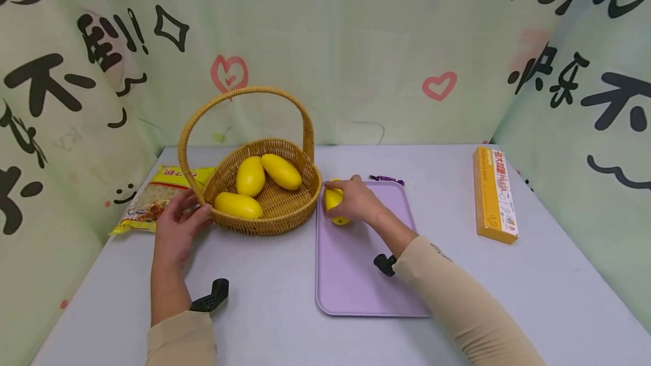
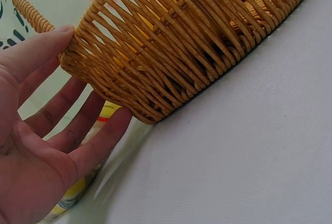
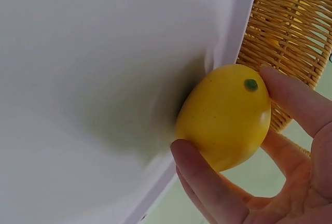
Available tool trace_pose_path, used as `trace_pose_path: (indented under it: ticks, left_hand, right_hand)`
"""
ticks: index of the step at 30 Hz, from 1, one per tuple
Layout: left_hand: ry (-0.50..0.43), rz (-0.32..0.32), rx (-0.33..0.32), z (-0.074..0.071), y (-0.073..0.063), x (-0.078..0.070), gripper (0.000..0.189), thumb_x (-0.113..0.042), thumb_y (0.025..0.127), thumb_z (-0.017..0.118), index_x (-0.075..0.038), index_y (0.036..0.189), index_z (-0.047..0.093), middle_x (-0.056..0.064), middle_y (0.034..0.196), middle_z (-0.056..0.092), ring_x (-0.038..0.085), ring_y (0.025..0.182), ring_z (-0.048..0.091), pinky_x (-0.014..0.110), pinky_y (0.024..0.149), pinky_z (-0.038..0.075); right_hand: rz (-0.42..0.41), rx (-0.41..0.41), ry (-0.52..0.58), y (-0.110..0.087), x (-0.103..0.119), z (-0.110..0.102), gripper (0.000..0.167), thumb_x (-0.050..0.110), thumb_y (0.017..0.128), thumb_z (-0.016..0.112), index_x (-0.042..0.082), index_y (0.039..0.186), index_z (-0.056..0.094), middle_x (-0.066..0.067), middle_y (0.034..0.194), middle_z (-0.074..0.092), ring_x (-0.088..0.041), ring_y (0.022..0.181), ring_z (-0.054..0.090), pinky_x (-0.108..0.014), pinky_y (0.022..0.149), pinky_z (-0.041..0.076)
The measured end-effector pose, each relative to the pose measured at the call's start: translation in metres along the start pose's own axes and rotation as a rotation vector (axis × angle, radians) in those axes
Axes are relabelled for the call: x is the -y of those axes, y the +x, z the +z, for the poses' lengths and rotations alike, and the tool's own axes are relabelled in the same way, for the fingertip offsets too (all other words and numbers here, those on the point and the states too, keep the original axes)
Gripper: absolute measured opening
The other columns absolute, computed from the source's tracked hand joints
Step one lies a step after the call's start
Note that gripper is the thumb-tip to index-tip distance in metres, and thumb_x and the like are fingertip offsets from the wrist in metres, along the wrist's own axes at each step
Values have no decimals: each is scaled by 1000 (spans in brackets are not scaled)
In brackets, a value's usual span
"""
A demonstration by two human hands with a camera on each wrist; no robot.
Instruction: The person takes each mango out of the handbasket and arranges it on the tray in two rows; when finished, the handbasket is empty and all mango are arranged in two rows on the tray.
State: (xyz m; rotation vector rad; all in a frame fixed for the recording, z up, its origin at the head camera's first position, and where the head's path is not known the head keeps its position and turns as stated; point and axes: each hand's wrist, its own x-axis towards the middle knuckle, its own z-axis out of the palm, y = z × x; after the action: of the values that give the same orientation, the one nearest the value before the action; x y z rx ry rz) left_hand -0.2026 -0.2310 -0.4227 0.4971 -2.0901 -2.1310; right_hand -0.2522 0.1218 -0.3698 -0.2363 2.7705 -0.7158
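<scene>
A wicker basket [image 1: 277, 223] with a tall handle stands at the centre left, with three yellow mangoes [image 1: 251, 176] inside. My left hand [image 1: 178, 227] holds the basket's left end; in the left wrist view the thumb lies on the rim and the other fingers reach round the woven side. Right of the basket, my right hand [image 1: 357, 201] grips another yellow mango [image 3: 223, 117] between thumb and fingers. That mango is at the far left corner of a light purple tray [image 1: 363, 278], and its green stem spot shows in the right wrist view.
Behind my left hand lies a yellow food packet [image 1: 155, 196], partly covered by the basket. A small purple-wrapped item [image 1: 387, 179] sits beyond the tray's far edge. An orange and white pasta box [image 1: 494, 194] lies at the right. Printed curtains surround the table [image 1: 264, 298].
</scene>
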Motion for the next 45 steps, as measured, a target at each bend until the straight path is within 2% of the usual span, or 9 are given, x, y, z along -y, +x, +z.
trace_pose_path:
  ticks: [4,19,27,37,42,45]
  left_hand:
    - [7,0,3,1,-1,-1,69,-19,96,75,-30,157,45,5,155,43,20,134,53,27,97,58]
    - [4,-12,3,0,-1,-2,70,-21,95,76,-30,157,44,5,156,42,21,134,52,26,96,58]
    - [0,-7,3,0,0,-1,69,-19,96,75,-30,157,45,5,156,43,20,133,53,26,95,58]
    - [7,-19,-4,0,-1,-1,68,-16,97,74,-31,156,45,4,155,43,20,134,53,25,95,59]
    - [9,-11,-2,0,-1,-2,68,-17,96,74,-30,157,45,5,155,43,20,134,53,26,95,59]
    - [1,-11,-2,1,0,-1,69,-18,95,76,-30,156,46,5,155,43,20,134,53,25,93,59]
  right_hand:
    - [2,-8,-12,-1,0,0,73,25,85,84,24,151,55,-23,131,48,-30,104,55,-41,90,55]
    - [-22,-13,6,-4,2,-4,69,23,87,80,21,151,55,-23,133,51,-30,109,53,-41,90,56]
    - [-23,-39,7,-5,5,-11,67,23,88,78,20,151,55,-23,134,53,-32,112,55,-47,99,56]
    - [-70,-65,-12,-4,12,-25,62,22,92,74,19,151,54,-24,150,49,-38,127,53,-53,105,53]
    - [-105,-82,21,-4,19,-34,60,20,94,73,18,150,55,-21,150,53,-39,136,52,-55,109,50]
    - [-123,-85,32,-4,23,-39,58,20,94,74,17,149,56,-20,147,56,-39,136,53,-53,108,51]
